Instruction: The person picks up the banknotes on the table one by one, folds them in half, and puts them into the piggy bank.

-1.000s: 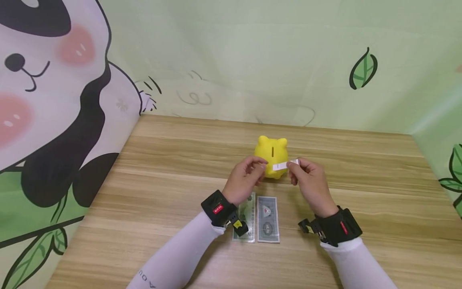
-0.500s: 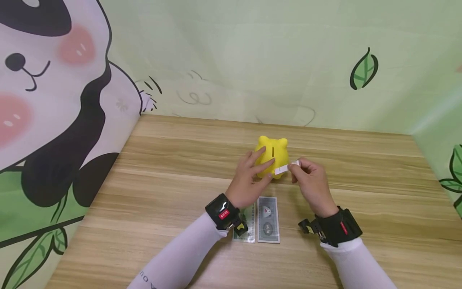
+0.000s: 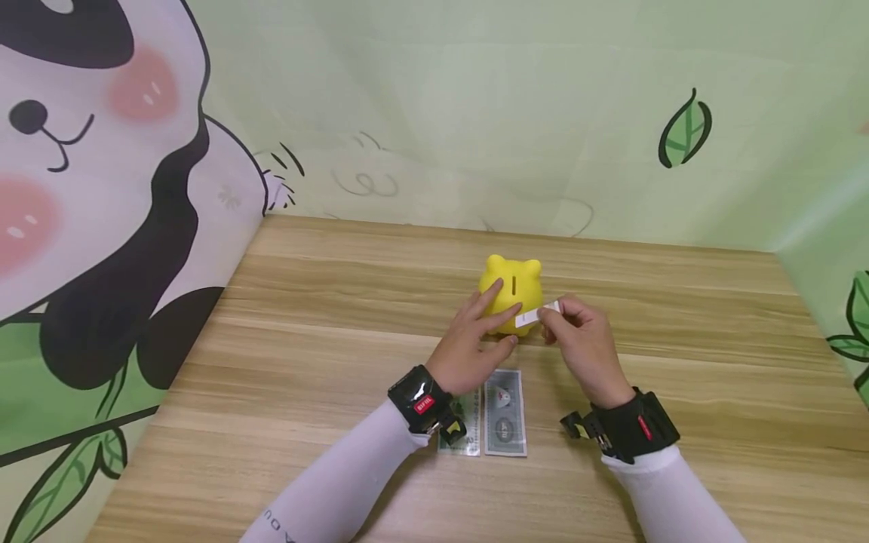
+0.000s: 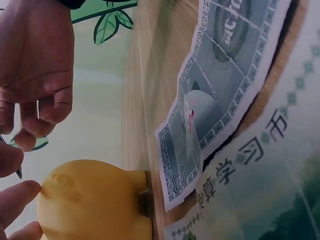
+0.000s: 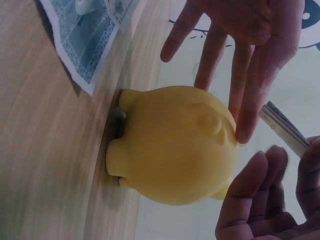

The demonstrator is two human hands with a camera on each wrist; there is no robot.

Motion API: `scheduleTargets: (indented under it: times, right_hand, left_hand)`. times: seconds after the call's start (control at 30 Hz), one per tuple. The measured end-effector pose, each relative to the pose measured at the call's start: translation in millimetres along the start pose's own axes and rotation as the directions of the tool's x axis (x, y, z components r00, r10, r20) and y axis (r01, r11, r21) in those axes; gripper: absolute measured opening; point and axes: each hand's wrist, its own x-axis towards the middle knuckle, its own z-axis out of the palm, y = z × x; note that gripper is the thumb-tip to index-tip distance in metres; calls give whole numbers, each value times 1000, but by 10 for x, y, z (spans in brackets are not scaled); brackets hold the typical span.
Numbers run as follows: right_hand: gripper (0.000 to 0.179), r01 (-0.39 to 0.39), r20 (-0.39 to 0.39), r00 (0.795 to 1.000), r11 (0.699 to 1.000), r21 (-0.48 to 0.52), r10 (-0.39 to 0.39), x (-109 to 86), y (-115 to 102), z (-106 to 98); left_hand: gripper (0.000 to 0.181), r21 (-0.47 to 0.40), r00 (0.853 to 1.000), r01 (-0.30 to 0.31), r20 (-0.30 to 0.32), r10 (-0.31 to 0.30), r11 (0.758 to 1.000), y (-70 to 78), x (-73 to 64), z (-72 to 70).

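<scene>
A yellow piggy bank (image 3: 529, 289) with a dark slot in its top stands on the wooden table. My left hand (image 3: 468, 348) has its fingers spread over the bank's left side; fingertips touch the yellow surface in the right wrist view. Between thumb and fingers, my right hand (image 3: 585, 343) pinches a folded paper strip (image 3: 527, 318). The strip is whitish, with several layers showing at its edge in the right wrist view. It slants over the bank's near right part, its free end close to the left fingers and below the slot.
Two play banknotes lie side by side nearer the person: a blue-grey one (image 3: 505, 418) and a green one (image 3: 470, 426), the latter partly hidden under the left hand and wrist camera. Behind the wooden table (image 3: 353, 264) rises a pale green wall sheet (image 3: 434, 113) printed with a panda.
My left hand has opened out, moving from beside the strip onto the piggy bank's left side. The strip in my right hand has tilted and dipped slightly. Both banknotes stay put.
</scene>
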Motion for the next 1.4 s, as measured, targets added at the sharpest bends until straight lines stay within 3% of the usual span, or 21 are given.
scheduleTargets:
  times: [0.53,0.83,1.1,1.23,1.4]
  right_hand:
    - [28,0,-9,1000,1000,-29,0,30,-35,-59]
    - [38,22,-35,999,999,24,-21,65,-24,-57]
    - [27,52,-115,992,996,71,-44,190,-7,-33]
    - [23,77,-108,992,991,105,-66,277,-24,-27]
    - [30,85,-74,994,992,93,-78,381,-60,6]
  left_hand:
    - [47,29,999,-19,-30,19,999,21,13,-6]
    - [48,41,999,-18,-34,19,999,4,23,14]
    - [48,58,999,-36,-34,38,998,-11,11,28]
    - [48,54,999,-34,-32,36,998,-19,3,29]
    - [48,55,999,-38,-27,40,998,-23,-15,24]
